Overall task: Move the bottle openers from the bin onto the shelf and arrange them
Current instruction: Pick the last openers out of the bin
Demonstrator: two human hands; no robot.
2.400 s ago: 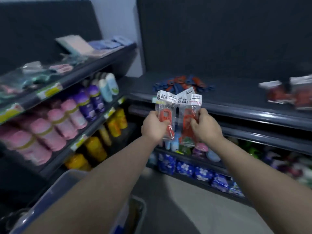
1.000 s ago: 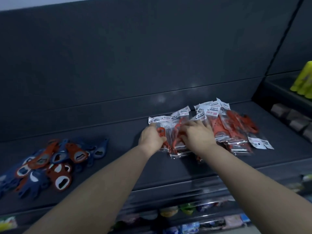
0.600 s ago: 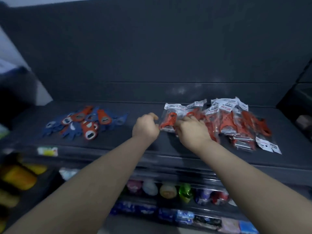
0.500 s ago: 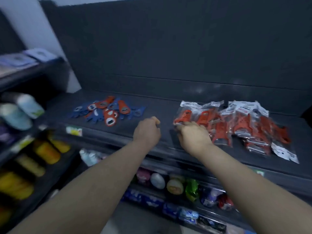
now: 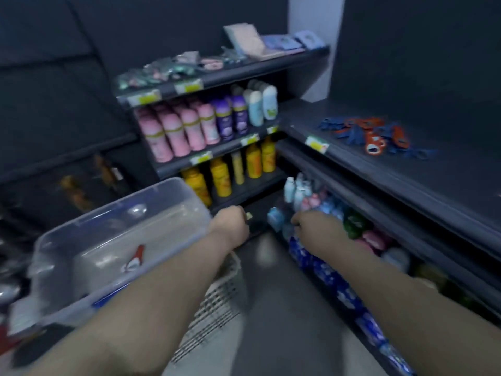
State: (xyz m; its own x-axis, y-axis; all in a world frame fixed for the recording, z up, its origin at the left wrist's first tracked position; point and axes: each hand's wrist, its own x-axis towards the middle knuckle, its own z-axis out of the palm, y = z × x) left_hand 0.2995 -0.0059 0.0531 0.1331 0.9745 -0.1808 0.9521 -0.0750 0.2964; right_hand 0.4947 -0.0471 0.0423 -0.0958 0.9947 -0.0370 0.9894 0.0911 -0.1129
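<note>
The left hand [image 5: 230, 224] is curled into a fist with nothing in it, beside the clear bin [image 5: 173, 221] where one red bottle opener [image 5: 134, 257] lies. The right hand [image 5: 311, 225] is too blurred to judge its grip. Blue and orange openers [image 5: 372, 134] lie heaped on the shelf [image 5: 447, 185].

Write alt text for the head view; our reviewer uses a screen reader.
Two bare arms reach forward in a shop aisle, left hand and right hand showing nothing held. A clear bin at left holds one red bottle opener; blue and orange openers lie piled on the shelf at right.
</note>
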